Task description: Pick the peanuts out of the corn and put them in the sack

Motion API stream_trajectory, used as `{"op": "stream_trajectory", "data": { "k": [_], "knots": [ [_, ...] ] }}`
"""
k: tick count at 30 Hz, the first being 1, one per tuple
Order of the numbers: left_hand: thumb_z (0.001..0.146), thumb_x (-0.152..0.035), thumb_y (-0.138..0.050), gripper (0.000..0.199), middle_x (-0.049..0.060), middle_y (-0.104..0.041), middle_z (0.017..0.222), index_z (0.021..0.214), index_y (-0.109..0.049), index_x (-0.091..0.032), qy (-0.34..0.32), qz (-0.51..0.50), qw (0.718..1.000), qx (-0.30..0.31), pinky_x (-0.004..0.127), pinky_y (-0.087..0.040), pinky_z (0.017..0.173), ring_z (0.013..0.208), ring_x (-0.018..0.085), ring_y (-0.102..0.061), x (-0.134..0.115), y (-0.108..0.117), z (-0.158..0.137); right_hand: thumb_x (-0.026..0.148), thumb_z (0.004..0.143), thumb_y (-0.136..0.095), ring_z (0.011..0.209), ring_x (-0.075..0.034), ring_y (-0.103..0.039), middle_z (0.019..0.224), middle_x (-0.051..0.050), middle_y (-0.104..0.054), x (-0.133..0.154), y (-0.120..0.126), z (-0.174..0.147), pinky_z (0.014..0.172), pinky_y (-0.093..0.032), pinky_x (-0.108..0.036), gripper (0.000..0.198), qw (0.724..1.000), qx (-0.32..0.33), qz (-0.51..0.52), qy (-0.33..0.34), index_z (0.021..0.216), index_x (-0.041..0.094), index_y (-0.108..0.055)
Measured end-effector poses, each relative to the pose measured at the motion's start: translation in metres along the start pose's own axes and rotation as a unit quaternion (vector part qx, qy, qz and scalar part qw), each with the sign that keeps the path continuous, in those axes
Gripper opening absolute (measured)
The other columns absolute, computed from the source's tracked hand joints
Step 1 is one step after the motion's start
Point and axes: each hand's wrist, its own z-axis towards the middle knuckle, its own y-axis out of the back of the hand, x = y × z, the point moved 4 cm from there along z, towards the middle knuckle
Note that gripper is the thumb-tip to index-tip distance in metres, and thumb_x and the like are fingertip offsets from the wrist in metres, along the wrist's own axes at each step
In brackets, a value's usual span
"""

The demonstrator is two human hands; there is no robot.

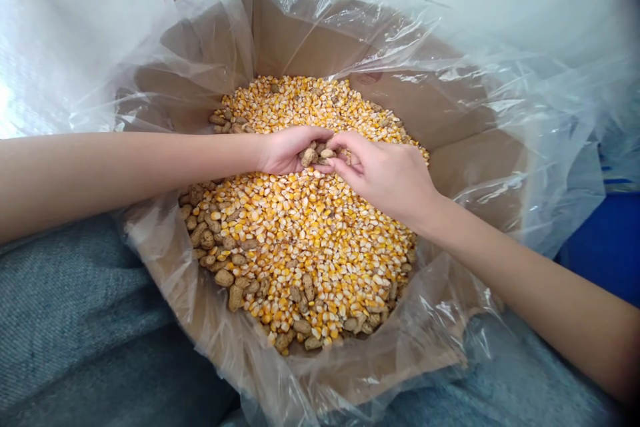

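Over the cardboard box's [463, 167] middle, away from its edges, my left grip [286, 150] cups peanuts [309, 157]; my right grip [387, 172] pinches one. They should be light, rough, brittle-shelled: best held gently mid-shell.

soft light, brightest at far left; glare streaks the plastic liner [407, 43]; upper-right corner darkens.

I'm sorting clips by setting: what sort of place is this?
Possibly a food storeroom, though little of the room shows: corn kernels and peanuts lie in a plastic-lined cardboard box.
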Motion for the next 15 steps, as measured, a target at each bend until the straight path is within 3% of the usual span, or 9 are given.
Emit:
{"op": "stream_trajectory", "data": {
  "k": [4,7,11,15],
  "knots": [
    [0.083,-0.016,-0.029,0.028,0.006,-0.062,0.072,0.091,-0.053,-0.006,0.002,-0.001,1.0,-0.008,0.017,-0.047,0.062,0.062,0.008,-0.057,-0.001,0.0,-0.002,0.035,0.081,-0.038,0.06,-0.013,-0.053,0.07,-0.003,-0.059,0.004,0.007,-0.001,0.05,-0.031,-0.023,0.028,0.999,0.034,0.004,0.022,0.098,0.017,-0.051],
    [0.083,-0.017,-0.028,0.029,0.006,-0.062,0.071,0.091,-0.053,-0.006,0.016,-0.004,1.0,-0.006,0.017,-0.047,0.062,0.064,0.009,-0.058,-0.001,-0.002,-0.004,0.034,0.079,-0.041,0.06,-0.013,-0.053,0.07,-0.002,-0.059,0.017,0.008,-0.006,0.051,-0.031,-0.023,0.024,0.984,0.141,0.032,0.103,0.093,0.019,-0.053],
    [0.083,-0.018,-0.027,0.03,0.007,-0.061,0.073,0.093,-0.052,-0.005,0.027,-0.005,1.0,0.001,0.018,-0.047,0.063,0.07,0.01,-0.058,-0.001,-0.002,-0.005,0.026,0.076,-0.046,0.06,-0.011,-0.053,0.072,0.0,-0.06,0.042,-0.002,-0.025,0.053,-0.032,-0.022,0.019,0.913,0.33,0.09,0.223,0.092,0.023,-0.056],
    [0.083,-0.019,-0.028,0.03,0.007,-0.061,0.077,0.094,-0.053,-0.006,0.025,0.0,1.0,0.005,0.02,-0.047,0.067,0.075,0.011,-0.058,0.0,0.0,-0.003,0.017,0.072,-0.048,0.062,-0.013,-0.055,0.072,-0.001,-0.062,0.062,-0.013,-0.043,0.053,-0.032,-0.023,0.021,0.866,0.394,0.108,0.288,0.09,0.023,-0.058]
  ]
}}
